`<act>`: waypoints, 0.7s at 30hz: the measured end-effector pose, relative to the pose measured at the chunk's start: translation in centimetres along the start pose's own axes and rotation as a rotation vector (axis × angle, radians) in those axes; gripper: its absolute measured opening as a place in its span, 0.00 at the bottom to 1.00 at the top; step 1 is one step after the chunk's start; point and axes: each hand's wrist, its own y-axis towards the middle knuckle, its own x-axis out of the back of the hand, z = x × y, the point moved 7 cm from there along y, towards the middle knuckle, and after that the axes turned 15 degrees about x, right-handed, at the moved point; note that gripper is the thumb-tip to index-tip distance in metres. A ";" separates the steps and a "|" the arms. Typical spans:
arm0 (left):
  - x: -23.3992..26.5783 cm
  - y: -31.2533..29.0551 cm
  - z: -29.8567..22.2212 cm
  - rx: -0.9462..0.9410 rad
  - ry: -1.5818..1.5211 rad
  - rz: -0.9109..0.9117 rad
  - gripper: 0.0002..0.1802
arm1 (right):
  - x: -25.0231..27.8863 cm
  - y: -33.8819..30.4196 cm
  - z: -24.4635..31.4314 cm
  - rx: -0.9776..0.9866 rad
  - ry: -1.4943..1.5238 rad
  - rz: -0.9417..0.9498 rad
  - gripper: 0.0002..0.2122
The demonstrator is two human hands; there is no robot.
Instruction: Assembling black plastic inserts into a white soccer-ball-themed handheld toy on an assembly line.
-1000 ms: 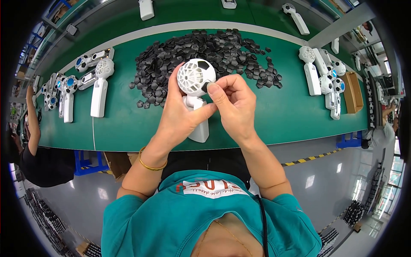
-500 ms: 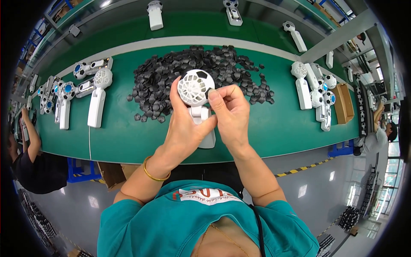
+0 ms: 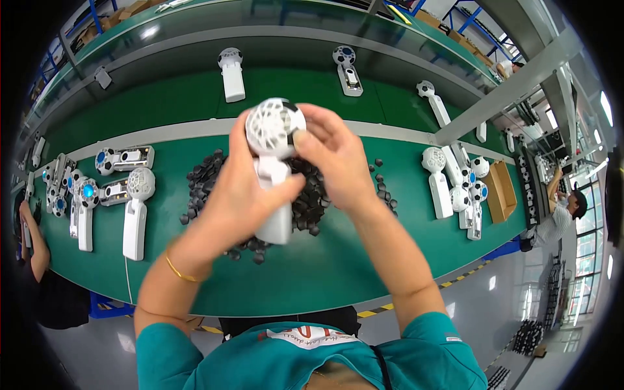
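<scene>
Clock positions run from the held unit (image 3: 275,127), with 12 pointing away from the person. Beneath it, black pieces (image 3: 311,205) cover the tabletop (image 3: 273,286), spreading toward 9 and 3. The left hand (image 3: 244,188) and forearm block 7 to 8; the right hand (image 3: 338,162) and forearm block 3 to 5. Between the forearms, bare green lies open at 6. White units crowd a left cluster (image 3: 134,231) around 9 and a right cluster (image 3: 442,195) around 3, backed by a carton (image 3: 500,192). Narrow bare strips separate both clusters from the pieces. A pale rail (image 3: 390,132) crosses at 12; a post (image 3: 502,95) slants at 2.
</scene>
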 end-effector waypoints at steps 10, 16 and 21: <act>17.6 20.9 13.2 0.192 0.239 -0.441 0.42 | 22.0 10.6 -8.8 0.027 -1.419 -0.171 0.32; 22.1 26.5 22.3 0.362 0.665 -0.593 0.42 | 24.4 11.7 -12.1 -0.133 -1.707 -0.017 0.31; 18.1 24.6 18.8 0.083 0.968 -0.651 0.40 | 26.3 11.6 -11.6 -0.071 -1.742 -0.075 0.27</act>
